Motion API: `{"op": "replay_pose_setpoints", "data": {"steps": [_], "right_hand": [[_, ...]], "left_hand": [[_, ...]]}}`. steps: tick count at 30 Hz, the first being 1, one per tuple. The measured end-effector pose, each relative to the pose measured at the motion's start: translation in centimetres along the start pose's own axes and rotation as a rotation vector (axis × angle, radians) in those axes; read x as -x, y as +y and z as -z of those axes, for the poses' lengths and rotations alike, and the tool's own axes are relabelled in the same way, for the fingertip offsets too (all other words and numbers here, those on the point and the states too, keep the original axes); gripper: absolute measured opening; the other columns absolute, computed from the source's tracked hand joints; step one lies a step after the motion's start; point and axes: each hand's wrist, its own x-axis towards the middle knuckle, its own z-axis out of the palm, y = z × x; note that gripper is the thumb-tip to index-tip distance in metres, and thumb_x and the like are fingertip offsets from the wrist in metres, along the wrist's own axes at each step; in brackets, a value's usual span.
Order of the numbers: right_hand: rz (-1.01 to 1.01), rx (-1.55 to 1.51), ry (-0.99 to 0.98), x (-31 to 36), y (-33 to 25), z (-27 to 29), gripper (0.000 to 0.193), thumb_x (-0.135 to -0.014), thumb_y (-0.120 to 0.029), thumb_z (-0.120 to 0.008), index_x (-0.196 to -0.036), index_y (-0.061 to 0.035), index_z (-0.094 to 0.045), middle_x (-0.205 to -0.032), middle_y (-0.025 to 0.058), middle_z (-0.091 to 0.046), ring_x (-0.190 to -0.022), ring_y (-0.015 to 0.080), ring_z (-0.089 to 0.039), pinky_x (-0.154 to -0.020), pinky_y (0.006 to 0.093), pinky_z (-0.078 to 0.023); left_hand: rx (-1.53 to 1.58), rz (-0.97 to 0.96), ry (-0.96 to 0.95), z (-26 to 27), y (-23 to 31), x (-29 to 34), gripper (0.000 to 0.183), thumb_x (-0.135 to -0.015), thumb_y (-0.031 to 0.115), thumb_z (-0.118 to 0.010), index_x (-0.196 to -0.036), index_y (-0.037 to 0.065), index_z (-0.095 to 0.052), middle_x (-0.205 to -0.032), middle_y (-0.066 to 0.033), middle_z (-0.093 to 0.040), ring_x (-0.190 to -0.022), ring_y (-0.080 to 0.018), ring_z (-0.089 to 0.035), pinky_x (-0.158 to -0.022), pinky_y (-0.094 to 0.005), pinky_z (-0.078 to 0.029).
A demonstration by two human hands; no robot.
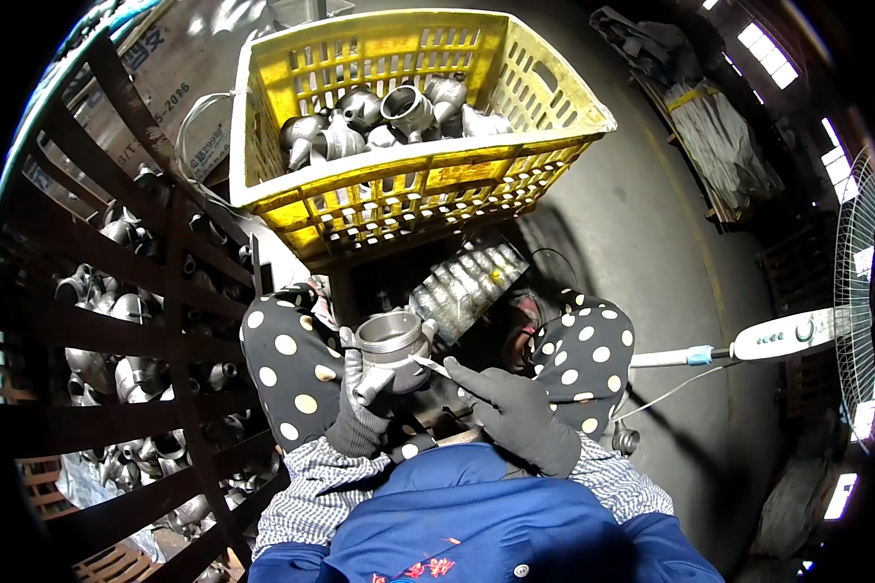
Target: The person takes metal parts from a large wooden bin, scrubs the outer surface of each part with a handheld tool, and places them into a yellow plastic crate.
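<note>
My left hand (pixel 362 389), in a dark grey glove, is closed around a grey metal pipe fitting (pixel 391 332). The fitting's round threaded mouth faces up, and its lower body sits in my palm. From the right, my right hand (pixel 507 400), gloved as well, grips a thin, pale, blade-like tool (pixel 431 365). The tip of that tool meets the side of the fitting below the thread. Most of the tool is hidden by my fingers, so its exact kind cannot be made out. Both hands are above my lap, between my knees.
Ahead stands a yellow slatted plastic crate (pixel 418 180) with several metal fittings (pixel 406 109) inside. Under it lies a ribbed, shiny silver object (pixel 469 284). A dark metal cage (pixel 180 321) full of fittings rises at left. At right is a standing fan (pixel 797 333).
</note>
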Motion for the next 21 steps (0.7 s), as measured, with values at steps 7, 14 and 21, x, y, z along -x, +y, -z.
{"op": "replay_pose_setpoints", "data": {"steps": [7, 14, 21], "right_hand": [[0.035, 0.039, -0.018, -0.1, 0.0, 0.5, 0.054, -0.078, -0.004, -0.056, -0.131, -0.0181, -0.055, -0.076, 0.0102, -0.059, -0.067, 0.0250, -0.058, -0.061, 0.0340, -0.047], [-0.012, -0.038, -0.083, -0.4, 0.3, 1.0, 0.048, -0.081, -0.007, -0.059, -0.129, -0.0159, -0.057, -0.080, 0.0104, -0.062, -0.071, 0.0244, -0.060, -0.066, 0.0322, -0.049], [0.021, -0.235, -0.034, -0.6, 1.1, 0.6, 0.042, -0.085, -0.004, -0.061, -0.127, -0.0117, -0.058, -0.091, 0.0140, -0.066, -0.077, 0.0190, -0.063, -0.071, 0.0295, -0.049]], "left_hand": [[0.048, -0.036, -0.007, -0.8, 0.0, -0.1, 0.085, -0.087, 0.050, -0.060, -0.145, 0.001, -0.019, -0.146, -0.0268, -0.023, -0.135, -0.0368, -0.027, -0.107, -0.0437, -0.038], [-0.200, -0.177, 0.131, -3.6, -0.6, -0.2, 0.087, -0.087, 0.052, -0.058, -0.145, 0.000, -0.019, -0.147, -0.0296, -0.019, -0.137, -0.0380, -0.024, -0.108, -0.0447, -0.037], [-0.021, -0.071, 0.033, -3.3, -0.8, -0.6, 0.087, -0.088, 0.062, -0.049, -0.143, 0.001, -0.023, -0.142, -0.0327, -0.028, -0.131, -0.0411, -0.036, -0.107, -0.0479, -0.038]]}}
